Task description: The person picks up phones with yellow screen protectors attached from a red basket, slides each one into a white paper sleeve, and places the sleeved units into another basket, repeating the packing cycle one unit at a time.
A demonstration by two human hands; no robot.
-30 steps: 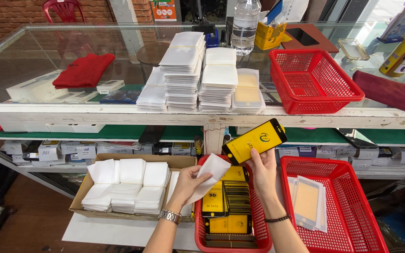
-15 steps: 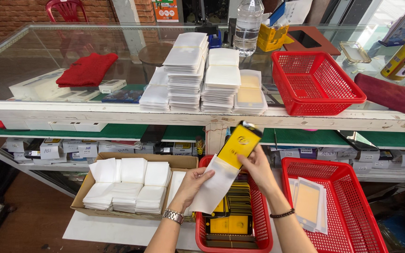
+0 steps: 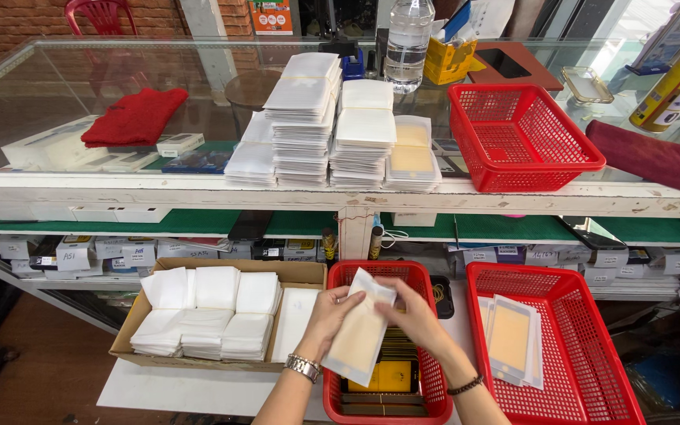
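Both my hands hold one white paper sleeve [image 3: 360, 334] with a tan panel, tilted above the middle red basket [image 3: 338, 277]. My left hand [image 3: 330, 315] grips its left edge, a metal watch on that wrist. My right hand [image 3: 411, 311] pinches its upper right corner, a dark bracelet on the wrist. A yellow pack has gone inside the sleeve and barely shows. Under the sleeve, the basket holds yellow and black flat packs [image 3: 387, 378].
A cardboard box [image 3: 151, 295] of white sleeves sits to the left. A red basket [image 3: 592, 338] with filled sleeves sits to the right. On the glass counter above: stacks of white sleeves [image 3: 304, 118], an empty red basket [image 3: 521, 138], red cloths, a water bottle [image 3: 408, 43].
The yellow pack my right hand held up has slid down into the white sleeve. Both hands have come together on the sleeve and dropped lower over the middle basket.
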